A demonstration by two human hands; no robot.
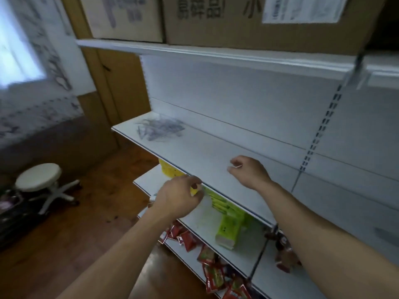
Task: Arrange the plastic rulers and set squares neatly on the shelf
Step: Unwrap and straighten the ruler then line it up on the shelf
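Note:
A loose heap of clear plastic rulers and set squares (159, 128) lies at the far left end of the white middle shelf (216, 152). My right hand (248, 171) hovers over the bare middle of that shelf, well to the right of the heap. Its fingers are loosely curled and I see nothing in them. My left hand (179, 197) is at the shelf's front edge, below the heap. Its fingers are curled inward with no object plainly in them. The picture is blurred.
Cardboard boxes (248, 20) fill the top shelf. The lower shelves hold green tissue packs (228, 231), a yellow packet (170, 171) and red snack packets (213, 272). A white stool (38, 178) stands on the wooden floor at left.

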